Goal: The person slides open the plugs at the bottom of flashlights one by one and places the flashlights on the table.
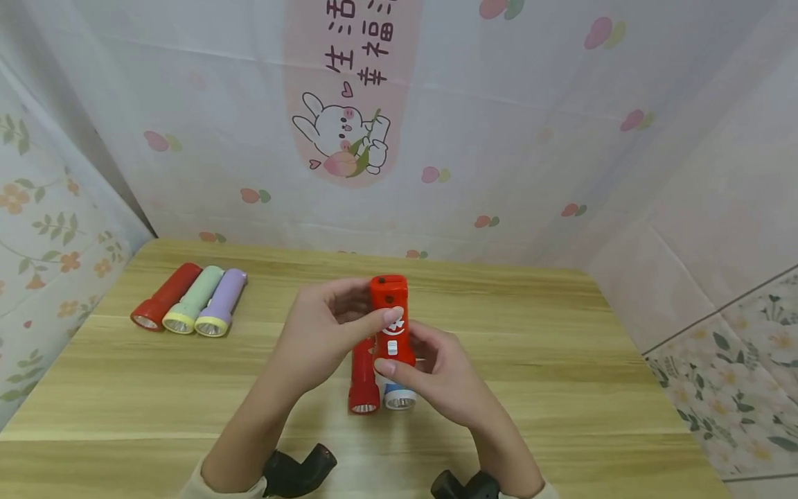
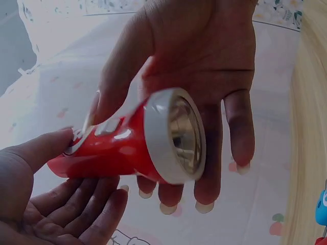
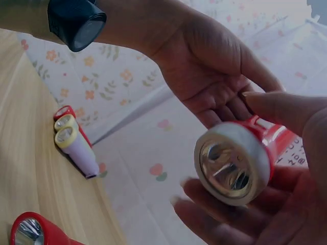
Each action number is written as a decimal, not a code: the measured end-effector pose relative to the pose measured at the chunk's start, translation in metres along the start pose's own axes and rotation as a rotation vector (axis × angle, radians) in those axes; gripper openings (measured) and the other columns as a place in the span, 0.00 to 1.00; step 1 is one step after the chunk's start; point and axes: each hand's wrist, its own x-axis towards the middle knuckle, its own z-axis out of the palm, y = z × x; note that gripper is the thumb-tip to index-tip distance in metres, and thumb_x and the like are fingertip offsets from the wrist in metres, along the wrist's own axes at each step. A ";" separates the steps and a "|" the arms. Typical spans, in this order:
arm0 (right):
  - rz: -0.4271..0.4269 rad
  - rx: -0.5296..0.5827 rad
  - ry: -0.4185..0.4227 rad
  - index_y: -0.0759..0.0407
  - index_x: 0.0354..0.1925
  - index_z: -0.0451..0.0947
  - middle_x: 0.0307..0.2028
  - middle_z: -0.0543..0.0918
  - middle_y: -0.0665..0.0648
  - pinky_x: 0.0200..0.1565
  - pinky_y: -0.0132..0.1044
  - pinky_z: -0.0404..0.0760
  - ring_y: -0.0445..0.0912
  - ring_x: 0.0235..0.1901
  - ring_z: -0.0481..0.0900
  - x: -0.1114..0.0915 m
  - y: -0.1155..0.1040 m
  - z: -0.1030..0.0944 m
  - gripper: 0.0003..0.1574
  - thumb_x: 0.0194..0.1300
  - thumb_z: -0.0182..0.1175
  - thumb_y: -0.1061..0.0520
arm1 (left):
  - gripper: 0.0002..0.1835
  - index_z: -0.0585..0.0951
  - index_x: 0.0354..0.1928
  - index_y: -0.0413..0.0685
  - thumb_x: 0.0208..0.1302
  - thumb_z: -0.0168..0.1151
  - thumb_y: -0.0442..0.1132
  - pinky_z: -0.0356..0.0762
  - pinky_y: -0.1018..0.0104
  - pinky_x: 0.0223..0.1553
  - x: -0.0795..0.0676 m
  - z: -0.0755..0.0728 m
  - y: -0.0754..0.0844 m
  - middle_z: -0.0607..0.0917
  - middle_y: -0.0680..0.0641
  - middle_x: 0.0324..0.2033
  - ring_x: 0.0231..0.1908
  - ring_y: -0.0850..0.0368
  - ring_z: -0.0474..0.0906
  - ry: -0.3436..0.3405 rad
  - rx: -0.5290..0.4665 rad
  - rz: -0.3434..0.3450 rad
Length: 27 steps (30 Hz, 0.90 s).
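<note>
My left hand and right hand hold a bright red flashlight in front of me, switch side up. The left thumb presses on its tail half, near a white print, with the fingers behind it. Nearer the lamp end, the right thumb lies on the body and the right fingers reach underneath. In the left wrist view its white-rimmed lens shows clearly. Below the hands, a dark red flashlight and a blue flashlight with a white rim lie side by side, partly hidden.
At the back left of the wooden table, a red flashlight, a green one and a purple one lie in a row. A patterned curtain hangs behind the table.
</note>
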 end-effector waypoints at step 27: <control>-0.107 -0.223 0.214 0.40 0.55 0.82 0.48 0.88 0.42 0.55 0.38 0.84 0.38 0.48 0.87 0.000 0.005 0.001 0.24 0.60 0.74 0.51 | 0.19 0.84 0.57 0.54 0.65 0.70 0.46 0.87 0.58 0.48 -0.009 0.011 0.002 0.88 0.48 0.50 0.50 0.50 0.88 -0.015 -0.014 -0.004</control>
